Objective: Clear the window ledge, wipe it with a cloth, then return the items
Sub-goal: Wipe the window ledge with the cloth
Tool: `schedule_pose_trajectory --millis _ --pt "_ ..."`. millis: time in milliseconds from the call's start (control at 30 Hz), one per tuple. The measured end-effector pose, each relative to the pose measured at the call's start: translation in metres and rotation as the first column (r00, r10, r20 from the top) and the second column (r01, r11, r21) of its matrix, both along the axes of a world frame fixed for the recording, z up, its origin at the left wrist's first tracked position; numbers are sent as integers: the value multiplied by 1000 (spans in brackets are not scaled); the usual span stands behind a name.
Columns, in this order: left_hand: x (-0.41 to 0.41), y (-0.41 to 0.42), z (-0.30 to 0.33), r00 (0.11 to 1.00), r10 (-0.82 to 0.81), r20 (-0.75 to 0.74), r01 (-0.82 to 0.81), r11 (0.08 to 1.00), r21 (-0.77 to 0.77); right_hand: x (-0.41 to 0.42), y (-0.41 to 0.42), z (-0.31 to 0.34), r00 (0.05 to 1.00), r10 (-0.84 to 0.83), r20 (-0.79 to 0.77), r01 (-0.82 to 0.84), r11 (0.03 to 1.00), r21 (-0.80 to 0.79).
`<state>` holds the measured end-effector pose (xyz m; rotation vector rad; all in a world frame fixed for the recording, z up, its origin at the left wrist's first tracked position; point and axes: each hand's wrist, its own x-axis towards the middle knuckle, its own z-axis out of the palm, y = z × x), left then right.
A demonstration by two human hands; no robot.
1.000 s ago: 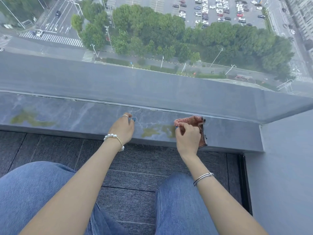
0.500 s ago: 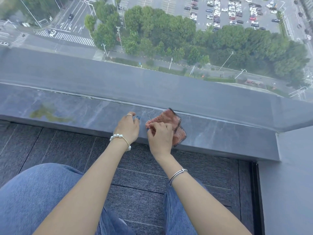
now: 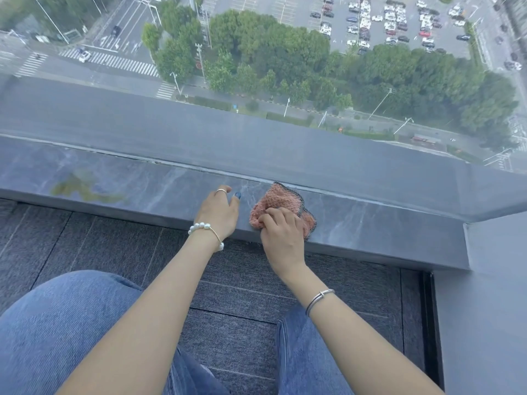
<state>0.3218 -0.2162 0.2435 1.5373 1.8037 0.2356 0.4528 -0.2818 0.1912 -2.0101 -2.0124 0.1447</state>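
Observation:
A grey marble window ledge (image 3: 385,220) runs across the view below the glass. A pink cloth (image 3: 278,202) with dark mesh edging lies flat on it near the middle. My right hand (image 3: 281,232) presses on the cloth's near part and grips it. Just left of the cloth, my left hand (image 3: 218,212) rests on the ledge's front edge, fingers spread, holding nothing. A greenish-yellow patch (image 3: 82,188) shows on the ledge's surface at the left. No items stand on the visible ledge.
Dark grey carpet tiles (image 3: 114,246) cover the floor below the ledge. My knees in blue jeans (image 3: 62,323) fill the bottom. A grey wall (image 3: 484,295) closes the ledge's right end. Beyond the window glass (image 3: 285,81) are streets and trees far below.
My right hand has slid the cloth leftward along the ledge, over a greenish patch, until it sits close to my left hand. The left hand has stayed on the ledge's edge.

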Motion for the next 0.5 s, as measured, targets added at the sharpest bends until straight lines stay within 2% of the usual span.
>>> schedule_pose_trajectory --millis 233,500 --pt "15 11 12 999 -27 -30 26 1000 -11 58 -9 5 996 84 42 -85 996 36" --pt "35 29 20 998 -48 -43 46 999 -27 129 -13 19 999 23 43 -25 999 48"
